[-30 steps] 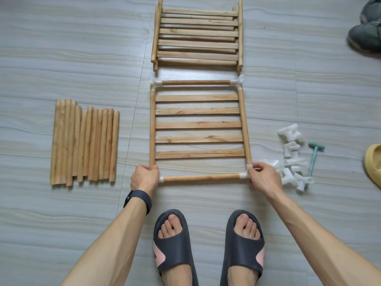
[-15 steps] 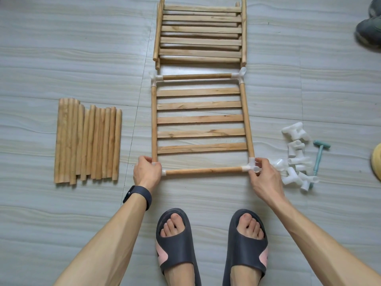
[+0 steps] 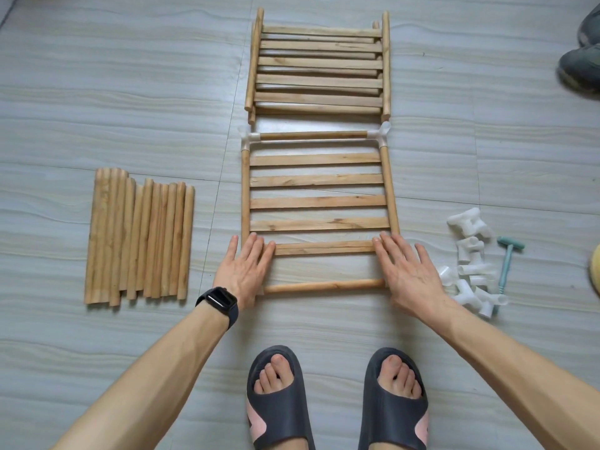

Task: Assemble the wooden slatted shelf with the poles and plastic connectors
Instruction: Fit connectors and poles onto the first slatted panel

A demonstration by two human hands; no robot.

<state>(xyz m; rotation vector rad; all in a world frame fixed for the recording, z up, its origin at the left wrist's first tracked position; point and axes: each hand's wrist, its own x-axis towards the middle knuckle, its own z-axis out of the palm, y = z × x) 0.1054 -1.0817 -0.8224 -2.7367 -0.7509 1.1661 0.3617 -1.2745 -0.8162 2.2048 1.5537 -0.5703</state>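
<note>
No legible text, label, brand, number or sign anywhere in view.

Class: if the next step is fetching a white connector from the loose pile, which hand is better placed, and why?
Right. The right hand lies flat on the near right corner of the frame, beside the connector pile; the left hand rests on the opposite corner, across the frame.

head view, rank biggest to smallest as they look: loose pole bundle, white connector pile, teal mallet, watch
1. loose pole bundle
2. white connector pile
3. teal mallet and watch: unsure; mallet longer but thinner, watch nearer the camera
</note>
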